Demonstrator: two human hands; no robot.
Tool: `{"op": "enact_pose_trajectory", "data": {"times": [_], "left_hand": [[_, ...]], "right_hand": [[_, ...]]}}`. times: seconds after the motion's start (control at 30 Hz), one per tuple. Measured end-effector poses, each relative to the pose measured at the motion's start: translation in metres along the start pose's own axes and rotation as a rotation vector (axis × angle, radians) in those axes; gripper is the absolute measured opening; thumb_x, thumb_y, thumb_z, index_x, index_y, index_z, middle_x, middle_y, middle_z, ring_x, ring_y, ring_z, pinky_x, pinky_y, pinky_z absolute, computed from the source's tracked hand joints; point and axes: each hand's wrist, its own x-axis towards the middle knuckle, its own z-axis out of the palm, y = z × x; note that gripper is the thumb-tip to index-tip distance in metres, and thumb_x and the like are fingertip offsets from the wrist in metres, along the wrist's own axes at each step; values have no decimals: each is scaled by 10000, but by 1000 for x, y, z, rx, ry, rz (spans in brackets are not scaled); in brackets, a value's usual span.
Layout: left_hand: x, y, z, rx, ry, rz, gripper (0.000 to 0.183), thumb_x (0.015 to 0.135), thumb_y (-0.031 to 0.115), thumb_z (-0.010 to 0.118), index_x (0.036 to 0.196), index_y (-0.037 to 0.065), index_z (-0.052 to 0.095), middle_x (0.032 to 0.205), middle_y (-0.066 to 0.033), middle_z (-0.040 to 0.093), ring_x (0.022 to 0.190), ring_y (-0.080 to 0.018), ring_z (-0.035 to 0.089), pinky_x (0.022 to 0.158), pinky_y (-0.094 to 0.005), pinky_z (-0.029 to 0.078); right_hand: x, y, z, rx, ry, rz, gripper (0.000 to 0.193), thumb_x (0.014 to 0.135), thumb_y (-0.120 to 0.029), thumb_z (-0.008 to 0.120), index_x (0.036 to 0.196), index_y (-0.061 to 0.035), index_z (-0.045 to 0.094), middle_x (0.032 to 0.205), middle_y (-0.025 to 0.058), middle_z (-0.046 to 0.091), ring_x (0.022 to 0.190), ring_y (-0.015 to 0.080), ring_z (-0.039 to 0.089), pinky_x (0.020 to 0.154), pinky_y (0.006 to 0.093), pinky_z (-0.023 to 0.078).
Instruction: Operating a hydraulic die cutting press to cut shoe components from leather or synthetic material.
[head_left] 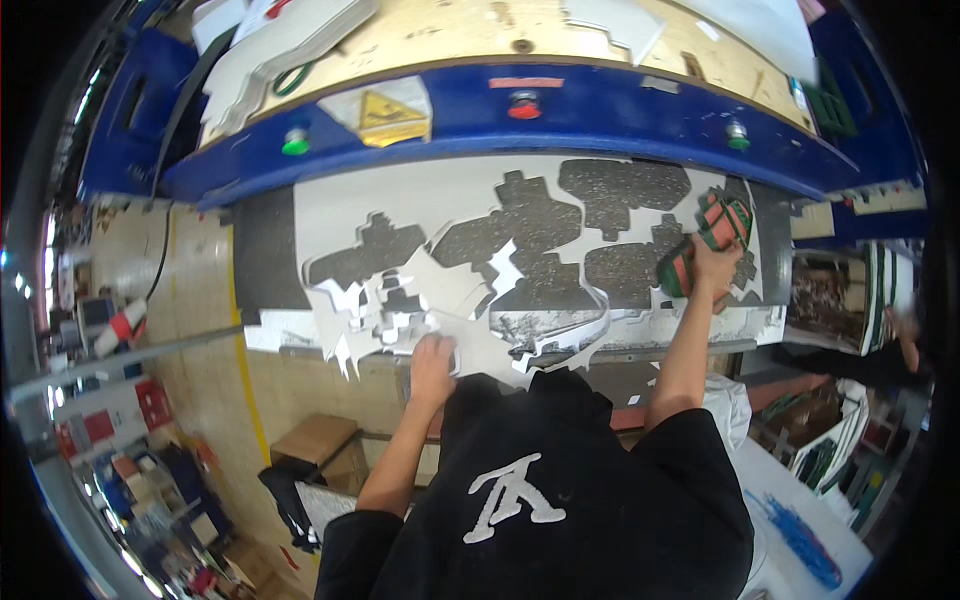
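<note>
A white sheet (370, 200) full of cut-out shapes lies over a dark, speckled bed (262, 262). Its lower left part is torn into ragged strips and hangs over the near edge. My left hand (432, 370) is closed on the sheet's near edge, close to my body. On the right, my right hand (716, 265) grips a red and green cutting die (722, 222), which rests on the right part of the bed among the cut-outs. My fingers partly cover the die.
Behind the bed runs a blue machine beam (600, 100) with a green button (296, 141), a red button (525, 105) and another green button (737, 135). White cut pieces lie on top. A cardboard box (315, 440) stands left. Another person's arm (905, 340) shows far right.
</note>
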Motion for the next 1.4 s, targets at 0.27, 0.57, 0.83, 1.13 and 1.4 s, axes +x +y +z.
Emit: {"op": "enact_pose_trajectory", "data": {"times": [0.27,0.57,0.83,1.13,1.4], "left_hand": [[-26,-43,48,-26,176,45,462,688,-49,741,1114,95,633,1150,-133,613,1124,-386,625,911,-481,564],[-16,-74,59,-107,311,249,407,689,-7,732,1077,116,720,1002,-106,634,951,-352,623,840,-467,510],[-19,-75,47,-158,259,253,337,719,32,719,1046,114,709,1014,-107,658,1004,-353,644,872,-471,518],[7,-48,-39,-74,-242,142,305,728,29,775,1029,54,737,1029,-117,712,1020,-377,682,840,-471,552],[173,-88,-39,-944,597,-489,512,933,177,855,1336,-61,649,1021,-124,762,852,-158,712,774,-310,578]], "right_hand": [[-81,29,-89,69,-58,-477,839,509,-241,965,1255,-128,598,1249,147,697,1188,386,656,1075,536,473],[-196,-27,-158,421,-638,-855,705,531,-79,916,1086,-116,483,884,-3,588,716,84,573,630,278,497],[-258,-179,-88,203,-1019,-1161,783,460,-209,949,1059,-128,452,933,95,578,861,329,600,811,441,480],[-263,-351,65,-97,-1055,-1655,778,475,-132,941,1117,-126,501,1346,139,575,1300,402,539,1063,631,426],[-218,-317,114,561,-507,-1368,573,757,-124,842,1276,-77,604,1446,262,577,1448,449,479,1211,567,366]]}}
